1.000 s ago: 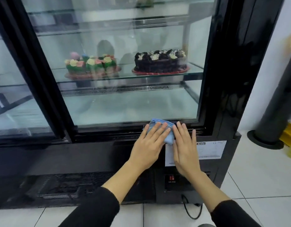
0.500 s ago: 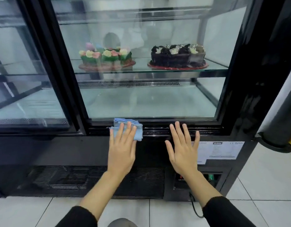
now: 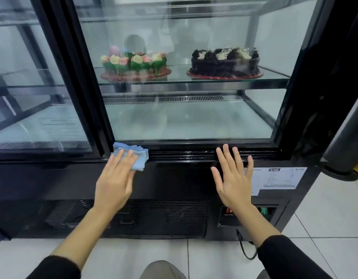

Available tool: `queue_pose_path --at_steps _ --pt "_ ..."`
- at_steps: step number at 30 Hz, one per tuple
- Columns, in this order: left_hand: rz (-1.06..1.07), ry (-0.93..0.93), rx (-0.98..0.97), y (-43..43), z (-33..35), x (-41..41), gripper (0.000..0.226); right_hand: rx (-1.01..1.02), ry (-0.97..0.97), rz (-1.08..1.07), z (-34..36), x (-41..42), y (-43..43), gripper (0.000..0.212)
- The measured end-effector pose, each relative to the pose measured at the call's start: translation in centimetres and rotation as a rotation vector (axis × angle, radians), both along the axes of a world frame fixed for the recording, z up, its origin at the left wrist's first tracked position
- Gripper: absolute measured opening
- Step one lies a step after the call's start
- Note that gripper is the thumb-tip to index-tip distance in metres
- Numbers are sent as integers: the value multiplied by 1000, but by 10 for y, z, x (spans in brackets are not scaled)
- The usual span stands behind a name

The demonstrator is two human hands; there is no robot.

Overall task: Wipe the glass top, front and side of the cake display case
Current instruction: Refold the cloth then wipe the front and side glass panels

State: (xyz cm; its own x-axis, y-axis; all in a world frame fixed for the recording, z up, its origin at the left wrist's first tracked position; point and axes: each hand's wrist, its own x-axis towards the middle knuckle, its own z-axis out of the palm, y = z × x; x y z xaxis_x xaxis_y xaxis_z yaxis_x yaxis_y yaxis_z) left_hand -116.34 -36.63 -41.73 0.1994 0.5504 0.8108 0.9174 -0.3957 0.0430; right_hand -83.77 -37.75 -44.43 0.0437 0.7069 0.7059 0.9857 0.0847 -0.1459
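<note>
Left grip (image 3: pixel 113 184) is flat, fingers straight and together, pressing the blue cloth (image 3: pixel 141 157) against the black sill (image 3: pixel 184 153) of the display case, not curled around it. The cloth is bunched under the fingertips, sticking out past them on the far and right sides, at the lower-left corner of the front glass (image 3: pixel 194 121), just beside the black door post (image 3: pixel 83 87). Right grip (image 3: pixel 234 182) is flat too, fingers spread apart, holding nothing, palm on the case's black lower panel (image 3: pixel 174 178), fingertips reaching the sill; it's well to the right of the cloth. A white label (image 3: pixel 280 178) sits just right of that hand. Inside, on the glass shelf (image 3: pixel 194 80): flower cake (image 3: pixel 134 64) left, chocolate cake (image 3: pixel 224 61) right. Vent grille (image 3: pixel 154 218) below the hands, with a black cable (image 3: pixel 244 248) on the tiled floor (image 3: pixel 325 218).
</note>
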Motion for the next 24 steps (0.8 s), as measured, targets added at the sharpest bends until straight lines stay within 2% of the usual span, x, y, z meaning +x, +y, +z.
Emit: queue_pose_path --at_steps 5,10,13,16,19,21,24 --pt "14 -170 22 4 -10 47 33 -65 -30 -5 6 4 -5 54" --pt "-47 -93 120 10 -9 105 26 -119 -99 65 13 16 -10 52" --pt "-89 -24 149 9 -4 135 24 -111 -93 182 18 28 -13 50" --pt "-123 18 141 2 4 163 25 0 -8 339 34 47 -16 46" --pt "-197 44 67 -1 25 192 21 247 -7 407 70 81 -15 39" --pt "-235 -78 -85 -5 54 216 22 420 -20 430 104 111 -14 35" --pt "-372 -562 -423 -7 109 260 23 627 8 482 157 166 -12 28"
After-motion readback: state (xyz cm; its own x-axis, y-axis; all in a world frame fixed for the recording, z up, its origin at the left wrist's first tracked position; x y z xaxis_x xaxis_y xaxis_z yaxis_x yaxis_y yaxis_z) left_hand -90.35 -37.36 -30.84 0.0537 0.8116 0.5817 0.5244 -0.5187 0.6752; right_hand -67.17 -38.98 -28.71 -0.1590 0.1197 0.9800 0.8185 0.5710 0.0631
